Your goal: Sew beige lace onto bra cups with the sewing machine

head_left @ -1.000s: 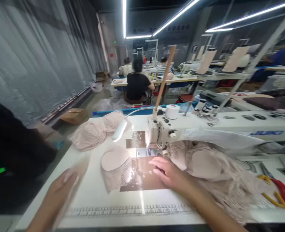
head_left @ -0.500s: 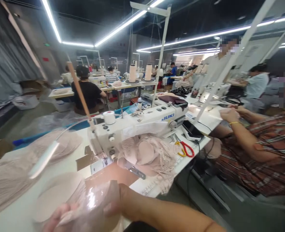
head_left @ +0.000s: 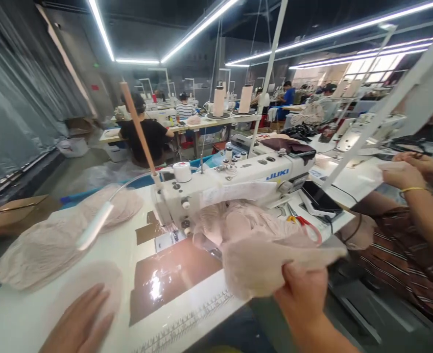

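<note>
My right hand pinches the edge of a thin beige fabric piece, which spreads out to the left over the table's front edge. My left hand lies flat, fingers stretched, on a round beige fabric piece at the lower left. Between the hands a shiny brown sheet covers part of the white tabletop. Behind it stands a white JUKI sewing machine. A heap of beige fabric is bunched under its arm, partly hidden by the held piece.
Stacks of beige pieces lie at the left beneath a small lamp. Red-handled pliers and a black phone are at the right. A co-worker's hands are at the neighbouring table. A ruler strip runs along the front edge.
My hands, close together at the lower left before, are now apart. The right has moved right with the fabric piece; the left rests on the round piece. The view has turned right.
</note>
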Motion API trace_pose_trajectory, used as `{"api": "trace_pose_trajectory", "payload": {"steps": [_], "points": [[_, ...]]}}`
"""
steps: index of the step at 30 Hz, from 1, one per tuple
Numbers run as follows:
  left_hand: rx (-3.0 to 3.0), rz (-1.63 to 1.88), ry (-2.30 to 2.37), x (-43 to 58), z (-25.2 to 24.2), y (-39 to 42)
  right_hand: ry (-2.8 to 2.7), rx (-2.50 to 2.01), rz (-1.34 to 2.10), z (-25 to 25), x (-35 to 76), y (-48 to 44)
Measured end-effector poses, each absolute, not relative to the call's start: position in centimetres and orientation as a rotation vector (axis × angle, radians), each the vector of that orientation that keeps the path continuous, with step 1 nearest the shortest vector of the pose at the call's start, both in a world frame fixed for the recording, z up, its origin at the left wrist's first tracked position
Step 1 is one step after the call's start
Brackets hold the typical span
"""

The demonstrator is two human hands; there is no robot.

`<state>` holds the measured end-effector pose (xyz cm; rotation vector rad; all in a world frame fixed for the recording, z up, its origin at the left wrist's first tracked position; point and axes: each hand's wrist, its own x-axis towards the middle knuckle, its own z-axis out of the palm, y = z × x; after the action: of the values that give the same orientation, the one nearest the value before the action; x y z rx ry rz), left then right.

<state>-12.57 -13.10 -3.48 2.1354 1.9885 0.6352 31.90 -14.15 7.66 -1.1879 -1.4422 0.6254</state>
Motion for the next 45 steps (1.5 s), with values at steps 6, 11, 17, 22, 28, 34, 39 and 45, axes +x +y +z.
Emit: {"api": "trace_pose_trajectory", "payload": {"steps": [6,11,17,22,28,34,39,45], "points": [[1.905,0.771,1.814,-8.3,2.1,-16.6,-1.910,-0.612,1.506,6.2,23.3,-13.8],[1.572,0.543,1.267,-1.8,6.0,-17.4,-2.161,-0.521,1.273,5.9,20.0,-13.9],[1.549,0.755,1.625,-2.6,4.0,-15.5,-1.792,-0.843,0.578,6.8,24.2,-12.6],[1.353,0.922,1.112,-0.5,3.1,-16.1,-1.743,-1.139,0.992,5.2,23.7,-11.9],[1.200,0.915,0.531,2.1,4.0,-16.3,-1.329,-0.791,2.112,2.6,21.6,-12.1],[1.253,1.026,0.905,0.9,3.2,-15.7,-1.064,-0.595,2.313,2.0,21.8,-12.6],[1.033,0.859,0.921,0.8,1.6,-16.3,-1.011,-0.778,2.083,1.7,21.9,-12.2],[0.851,0.978,1.006,1.3,0.9,-16.9,-1.033,-0.963,1.807,0.9,22.1,-11.9]]}}
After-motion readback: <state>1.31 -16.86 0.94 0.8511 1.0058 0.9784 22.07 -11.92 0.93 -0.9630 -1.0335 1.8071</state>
